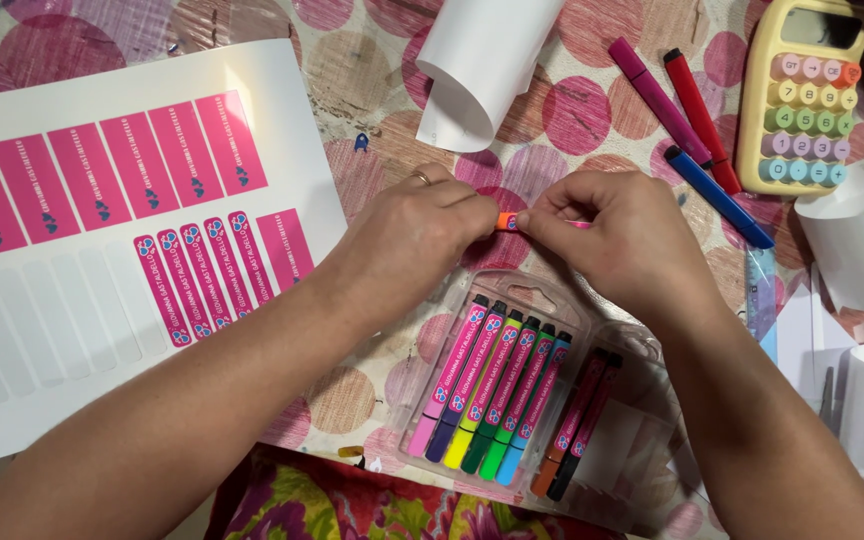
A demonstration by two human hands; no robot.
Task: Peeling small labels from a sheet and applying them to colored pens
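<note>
Orange marker (508,221) at frame centre, pinched at both ends by left hand (407,240) and right hand (624,240), steadied while pink label wraps round, above marker tray (552,300).

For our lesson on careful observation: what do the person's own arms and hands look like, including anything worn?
Both forearms are bare, with no sleeves. The left hand wears a thin gold-coloured ring on one finger. The right hand shows no ring, watch or bracelet.

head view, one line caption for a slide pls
Both hands, left hand and right hand, pinch an orange marker above a clear tray of labelled markers.
</note>
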